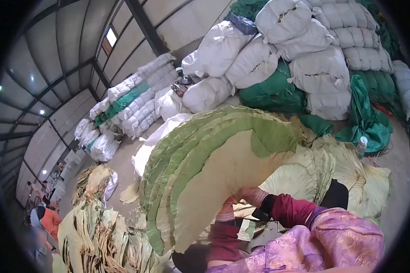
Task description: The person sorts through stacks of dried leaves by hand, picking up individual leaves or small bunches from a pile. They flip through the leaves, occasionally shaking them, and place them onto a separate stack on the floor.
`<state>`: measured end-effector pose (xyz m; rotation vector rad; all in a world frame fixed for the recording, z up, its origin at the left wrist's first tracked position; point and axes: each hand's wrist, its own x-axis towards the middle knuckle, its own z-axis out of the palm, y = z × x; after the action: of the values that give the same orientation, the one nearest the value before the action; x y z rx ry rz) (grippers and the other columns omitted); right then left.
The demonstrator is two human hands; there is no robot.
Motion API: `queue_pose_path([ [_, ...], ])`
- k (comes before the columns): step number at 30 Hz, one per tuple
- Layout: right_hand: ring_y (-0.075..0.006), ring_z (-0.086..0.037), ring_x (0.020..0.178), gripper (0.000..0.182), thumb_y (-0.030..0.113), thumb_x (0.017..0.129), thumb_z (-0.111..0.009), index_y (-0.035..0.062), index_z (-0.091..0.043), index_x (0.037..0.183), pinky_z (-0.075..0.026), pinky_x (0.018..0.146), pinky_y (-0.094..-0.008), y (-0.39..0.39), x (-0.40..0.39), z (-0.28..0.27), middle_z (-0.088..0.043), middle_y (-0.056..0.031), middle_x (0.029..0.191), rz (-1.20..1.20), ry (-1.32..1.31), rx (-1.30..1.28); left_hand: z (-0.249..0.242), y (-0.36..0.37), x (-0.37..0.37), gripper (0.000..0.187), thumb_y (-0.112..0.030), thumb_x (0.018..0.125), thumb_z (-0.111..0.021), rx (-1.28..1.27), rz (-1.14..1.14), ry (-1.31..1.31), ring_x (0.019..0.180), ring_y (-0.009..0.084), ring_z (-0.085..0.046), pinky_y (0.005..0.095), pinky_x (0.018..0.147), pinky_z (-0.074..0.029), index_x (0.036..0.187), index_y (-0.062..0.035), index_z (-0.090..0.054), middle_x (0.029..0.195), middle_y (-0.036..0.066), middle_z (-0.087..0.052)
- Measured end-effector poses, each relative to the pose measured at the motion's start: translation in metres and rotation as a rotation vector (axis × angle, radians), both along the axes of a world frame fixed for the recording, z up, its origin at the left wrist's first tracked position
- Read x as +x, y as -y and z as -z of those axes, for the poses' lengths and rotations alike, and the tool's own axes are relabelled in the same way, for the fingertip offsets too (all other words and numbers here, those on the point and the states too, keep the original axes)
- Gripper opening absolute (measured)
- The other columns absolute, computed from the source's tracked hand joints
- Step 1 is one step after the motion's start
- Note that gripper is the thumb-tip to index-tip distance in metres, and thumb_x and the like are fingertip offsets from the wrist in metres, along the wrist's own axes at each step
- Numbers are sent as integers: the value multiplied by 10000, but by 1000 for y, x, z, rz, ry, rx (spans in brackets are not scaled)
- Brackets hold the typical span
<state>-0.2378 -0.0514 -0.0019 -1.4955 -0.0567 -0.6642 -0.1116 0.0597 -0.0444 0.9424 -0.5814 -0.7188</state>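
Note:
A big fanned stack of green and tan dried leaves [214, 168] spreads upward in front of me, its layered edges curving round the left and top. At the lower edge of the stack, my left hand [226, 211] grips it, with a dark red sleeve below. Close beside it on the right, my right hand [254, 196] is closed on the same stack. Both hands look covered in pinkish striped gloves, and their fingertips are partly hidden by the leaves. More pale leaves [300, 175] lie just right of the stack.
Folded dried leaves [100, 236] are heaped at the lower left. White sacks [323, 73] and green sacks [273, 91] are piled behind, with white bales [136, 100] farther left. A bottle [361, 146] stands at the right. A person in orange [50, 223] is at the far left.

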Motion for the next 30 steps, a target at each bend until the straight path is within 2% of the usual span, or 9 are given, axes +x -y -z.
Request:
queue_pose_path([
  [1,-196,-586,860,211,155,874,-563,19,-581,1034,-463,811,-348,0,0,5,-627,-73,976,-198,-4,302,8,-5,1,518,-191,785,-692,16,7,-27,1020,216,-552,321,891,-451,1221,-7,-481,1179,97,-555],
  [5,-183,-579,884,229,199,879,-581,34,-589,1037,-459,821,-330,-10,1,48,-623,-66,975,-175,9,402,37,-25,2,509,-178,787,-686,64,16,-117,1017,216,-554,321,889,-453,1220,-6,-482,1175,98,-557],
  [8,-183,-572,942,315,291,880,-590,40,-583,1071,-454,839,-317,-8,5,110,-617,-63,1007,-89,-269,290,49,-35,10,503,-168,788,-682,84,18,-154,1015,217,-555,320,887,-454,1219,-4,-482,1171,98,-558],
  [10,-172,-537,1026,430,365,868,-595,53,-552,1162,-439,874,-309,-12,-13,110,-595,-63,1093,-305,-574,-334,54,-41,17,499,-162,788,-679,91,22,-165,1014,217,-556,320,886,-455,1219,-4,-483,1169,98,-559],
  [15,-249,-477,1170,741,474,770,-670,-34,-439,1257,-391,952,-363,-32,-75,-14,-521,-167,1246,-503,-619,-322,55,-46,38,488,-146,790,-671,103,32,-177,1011,217,-558,319,883,-457,1217,-2,-483,1164,98,-561],
  [20,-286,-554,1053,543,285,746,-732,34,-536,1185,-450,883,-364,-14,-102,-144,-579,-139,1156,-167,-236,-700,53,-45,46,478,-130,792,-664,108,42,-174,1007,217,-560,319,880,-459,1216,0,-484,1159,99,-563],
  [24,-345,-490,1131,716,451,757,-669,-10,-446,1257,-373,973,-416,3,-116,-211,-522,-171,1214,597,219,-1108,53,-46,48,470,-117,794,-658,125,48,-172,1005,218,-561,318,878,-461,1215,2,-485,1155,99,-565],
  [28,-373,-441,1175,879,565,740,-623,-29,-341,1323,-340,999,-421,31,-99,-219,-449,-201,1283,760,233,-1181,53,-46,48,463,-104,795,-652,140,71,-163,1002,218,-563,318,876,-463,1214,3,-485,1151,99,-567],
  [30,-383,-402,1209,929,596,740,-599,-29,-283,1350,-320,1015,-418,42,-91,-208,-391,-225,1323,636,163,-1152,52,-46,50,459,-98,796,-649,146,78,-159,1001,218,-564,317,874,-464,1213,4,-486,1149,99,-568],
])
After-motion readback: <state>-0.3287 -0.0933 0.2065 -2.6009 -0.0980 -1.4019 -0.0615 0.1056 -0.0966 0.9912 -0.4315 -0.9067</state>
